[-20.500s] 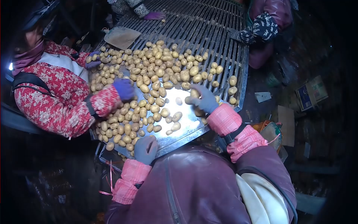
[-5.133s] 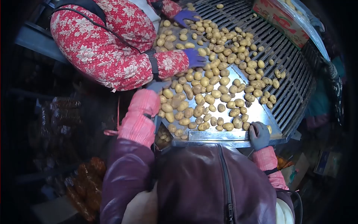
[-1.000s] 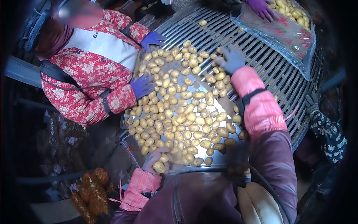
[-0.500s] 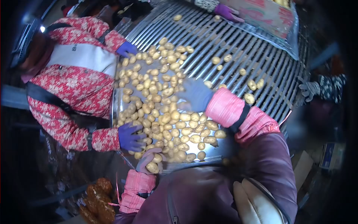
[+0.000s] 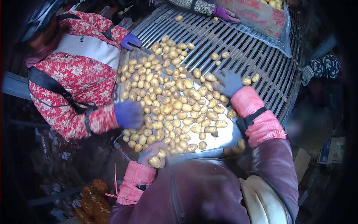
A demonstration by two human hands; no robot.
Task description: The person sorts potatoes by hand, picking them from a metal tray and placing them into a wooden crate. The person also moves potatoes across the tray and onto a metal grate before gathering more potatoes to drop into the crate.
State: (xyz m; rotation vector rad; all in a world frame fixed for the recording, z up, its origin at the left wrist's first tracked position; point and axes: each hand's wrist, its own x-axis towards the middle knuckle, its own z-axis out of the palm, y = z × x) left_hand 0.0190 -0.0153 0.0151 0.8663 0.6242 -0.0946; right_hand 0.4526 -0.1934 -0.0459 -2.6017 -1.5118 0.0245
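My left hand (image 5: 150,153), in a greyish glove, is closed around a couple of potatoes (image 5: 155,162) at the near edge of a metal tray (image 5: 230,132). At the right side of the spread potatoes, my right hand (image 5: 228,83) reaches to the edge of the metal bars in a grey-blue glove. Its fingers are apart, touching or just above potatoes there; exact contact is hard to see. Many loose potatoes (image 5: 167,108) of mixed sizes cover the tray between my two hands.
Opposite, at left, a person in a red floral jacket has purple-gloved hands (image 5: 129,115) by the potatoes. Metal bars (image 5: 257,56) run behind, with scattered potatoes. A printed box (image 5: 257,15) in plastic and another purple-gloved hand (image 5: 226,15) are at the back. An orange net bag (image 5: 95,201) lies low left.
My right hand has moved right and slightly back, from over the potatoes to the bars' edge, uncovering potatoes. My left hand still holds its potatoes. The co-worker's near hand has lifted and blurred.
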